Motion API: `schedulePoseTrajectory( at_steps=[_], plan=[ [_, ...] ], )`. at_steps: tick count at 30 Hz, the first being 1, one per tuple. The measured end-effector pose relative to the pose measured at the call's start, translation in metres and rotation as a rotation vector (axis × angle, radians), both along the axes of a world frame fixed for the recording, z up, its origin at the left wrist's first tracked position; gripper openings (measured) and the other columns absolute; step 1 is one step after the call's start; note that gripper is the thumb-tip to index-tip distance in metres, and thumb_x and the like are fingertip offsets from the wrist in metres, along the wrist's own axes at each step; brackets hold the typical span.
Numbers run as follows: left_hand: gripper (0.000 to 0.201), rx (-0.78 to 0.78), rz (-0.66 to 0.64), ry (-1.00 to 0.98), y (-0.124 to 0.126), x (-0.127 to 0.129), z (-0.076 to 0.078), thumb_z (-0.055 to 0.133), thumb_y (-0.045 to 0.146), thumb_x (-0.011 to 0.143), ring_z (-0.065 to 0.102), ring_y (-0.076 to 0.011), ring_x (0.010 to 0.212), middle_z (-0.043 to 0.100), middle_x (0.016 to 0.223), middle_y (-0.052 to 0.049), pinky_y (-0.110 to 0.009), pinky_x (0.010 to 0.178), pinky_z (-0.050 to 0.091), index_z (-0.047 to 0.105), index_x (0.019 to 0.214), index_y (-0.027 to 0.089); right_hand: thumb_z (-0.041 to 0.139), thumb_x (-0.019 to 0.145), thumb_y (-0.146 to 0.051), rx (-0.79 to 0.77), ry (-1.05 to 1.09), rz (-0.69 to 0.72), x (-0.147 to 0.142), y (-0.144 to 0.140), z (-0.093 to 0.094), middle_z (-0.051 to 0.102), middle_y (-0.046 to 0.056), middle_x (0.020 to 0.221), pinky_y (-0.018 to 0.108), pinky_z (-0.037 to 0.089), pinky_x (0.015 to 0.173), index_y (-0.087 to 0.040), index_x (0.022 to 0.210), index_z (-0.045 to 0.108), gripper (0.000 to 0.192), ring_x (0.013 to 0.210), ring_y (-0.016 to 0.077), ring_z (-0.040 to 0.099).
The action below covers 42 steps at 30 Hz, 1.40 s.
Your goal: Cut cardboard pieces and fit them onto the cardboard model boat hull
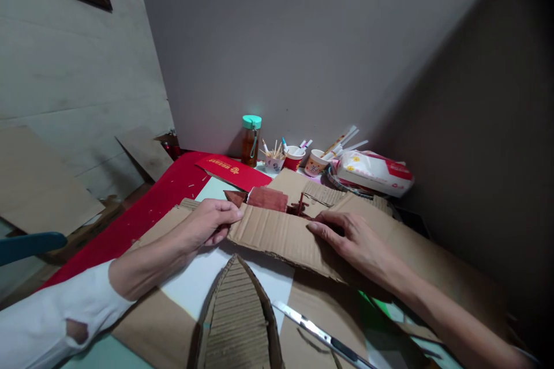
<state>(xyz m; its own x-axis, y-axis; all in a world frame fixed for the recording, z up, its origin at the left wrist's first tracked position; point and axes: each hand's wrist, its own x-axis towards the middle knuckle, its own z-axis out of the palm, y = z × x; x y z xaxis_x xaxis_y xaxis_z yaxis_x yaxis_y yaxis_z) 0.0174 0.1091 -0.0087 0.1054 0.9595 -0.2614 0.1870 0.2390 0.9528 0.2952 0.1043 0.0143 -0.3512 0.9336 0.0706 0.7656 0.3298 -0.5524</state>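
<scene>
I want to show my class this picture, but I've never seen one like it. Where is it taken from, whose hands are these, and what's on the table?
There is no machine here. One person wears a camera on the head, looking forward and down, so both arms reach away from us. The left hand grips one end of a corrugated cardboard piece; the right hand holds it farther along. On the table, nearest the viewer, is a pointed, boat-shaped cardboard form, with a cutter knife to its right. Farther back stand a bottle with a turquoise lid and a patterned cup holding sticks.
</scene>
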Motion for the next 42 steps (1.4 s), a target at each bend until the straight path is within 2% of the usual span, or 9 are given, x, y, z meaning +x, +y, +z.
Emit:
schedulePoseTrajectory(
  at_steps=[8, 16, 20, 25, 29, 35, 37, 39, 42],
  plan=[
    [0.032, -0.017, -0.025, 0.0, -0.004, 0.005, 0.002, 0.069, 0.045, 0.074, 0.027, -0.0055, 0.035, 0.04, 0.038, 0.008, -0.02, 0.039, 0.011, 0.055, 0.062, 0.02, 0.042, 0.098, -0.05, -0.02, -0.042, -0.012, 0.007, -0.005, 0.003, 0.067, 0.004, 0.075, 0.032, 0.036, 0.064, -0.021, 0.076, 0.061, 0.042, 0.073, 0.0231, 0.061],
    [0.036, -0.03, -0.014, -0.027, 0.0, 0.005, -0.007, 0.072, 0.05, 0.068, 0.032, -0.0044, 0.038, 0.043, 0.046, 0.008, -0.019, 0.039, 0.014, 0.057, 0.068, 0.018, 0.042, 0.097, -0.053, -0.039, -0.042, 0.007, 0.007, -0.005, 0.001, 0.06, 0.002, 0.07, 0.032, 0.032, 0.063, -0.02, 0.071, 0.054, 0.044, 0.069, 0.0206, 0.054],
    [0.035, -0.029, -0.021, -0.049, -0.003, 0.005, -0.006, 0.073, 0.049, 0.067, 0.031, -0.0043, 0.036, 0.041, 0.045, 0.009, -0.018, 0.037, 0.014, 0.056, 0.07, 0.018, 0.041, 0.096, -0.054, -0.05, -0.029, 0.014, 0.007, -0.006, 0.0, 0.058, 0.002, 0.069, 0.032, 0.03, 0.063, -0.02, 0.07, 0.053, 0.044, 0.068, 0.0203, 0.052],
    [0.034, 0.002, -0.037, -0.084, -0.008, 0.006, 0.002, 0.075, 0.045, 0.067, 0.031, -0.0027, 0.036, 0.045, 0.05, 0.008, -0.017, 0.035, 0.016, 0.06, 0.076, 0.016, 0.044, 0.095, -0.054, -0.063, 0.003, 0.015, 0.007, -0.01, 0.003, 0.056, 0.002, 0.068, 0.032, 0.029, 0.062, -0.02, 0.069, 0.052, 0.044, 0.067, 0.0201, 0.05],
    [0.032, 0.051, -0.012, -0.112, -0.004, 0.003, 0.011, 0.076, 0.042, 0.069, 0.033, -0.0027, 0.039, 0.044, 0.05, 0.008, -0.014, 0.035, 0.02, 0.06, 0.073, 0.014, 0.048, 0.094, -0.053, -0.089, 0.078, 0.009, 0.008, -0.016, 0.006, 0.056, 0.001, 0.069, 0.032, 0.03, 0.062, -0.021, 0.069, 0.052, 0.041, 0.067, 0.0193, 0.05],
    [0.027, 0.162, 0.036, -0.175, 0.002, 0.0, 0.035, 0.072, 0.039, 0.076, 0.047, -0.006, 0.046, 0.055, 0.057, 0.003, -0.014, 0.038, 0.034, 0.06, 0.072, 0.015, 0.044, 0.093, -0.052, -0.183, 0.31, -0.034, -0.006, -0.032, 0.016, 0.051, -0.001, 0.069, 0.027, 0.033, 0.055, -0.022, 0.073, 0.05, 0.037, 0.062, 0.0149, 0.046],
    [0.026, 0.173, 0.032, -0.185, 0.002, 0.002, 0.039, 0.073, 0.037, 0.076, 0.046, -0.0064, 0.045, 0.056, 0.055, 0.003, -0.015, 0.037, 0.034, 0.058, 0.07, 0.016, 0.05, 0.088, -0.053, -0.282, 0.488, -0.068, -0.021, -0.045, 0.02, 0.049, -0.002, 0.069, 0.026, 0.034, 0.054, -0.021, 0.078, 0.051, 0.033, 0.06, 0.0136, 0.045],
    [0.024, 0.175, 0.035, -0.188, 0.004, 0.006, 0.037, 0.075, 0.033, 0.072, 0.043, -0.0064, 0.042, 0.053, 0.051, 0.004, -0.016, 0.036, 0.033, 0.058, 0.072, 0.016, 0.061, 0.079, -0.052, -0.412, 0.704, -0.104, -0.038, -0.061, 0.021, 0.049, -0.003, 0.07, 0.025, 0.035, 0.055, -0.019, 0.096, 0.055, 0.037, 0.06, 0.013, 0.045],
    [0.023, 0.167, 0.056, -0.167, 0.008, 0.011, 0.029, 0.074, 0.028, 0.07, 0.041, -0.0075, 0.04, 0.049, 0.047, 0.006, -0.017, 0.035, 0.032, 0.061, 0.082, 0.014, 0.068, 0.074, -0.045, -0.479, 0.854, -0.122, -0.059, -0.083, 0.011, 0.048, -0.006, 0.069, 0.024, 0.034, 0.054, -0.018, 0.135, 0.043, 0.071, 0.059, 0.0129, 0.043]
  ],
)
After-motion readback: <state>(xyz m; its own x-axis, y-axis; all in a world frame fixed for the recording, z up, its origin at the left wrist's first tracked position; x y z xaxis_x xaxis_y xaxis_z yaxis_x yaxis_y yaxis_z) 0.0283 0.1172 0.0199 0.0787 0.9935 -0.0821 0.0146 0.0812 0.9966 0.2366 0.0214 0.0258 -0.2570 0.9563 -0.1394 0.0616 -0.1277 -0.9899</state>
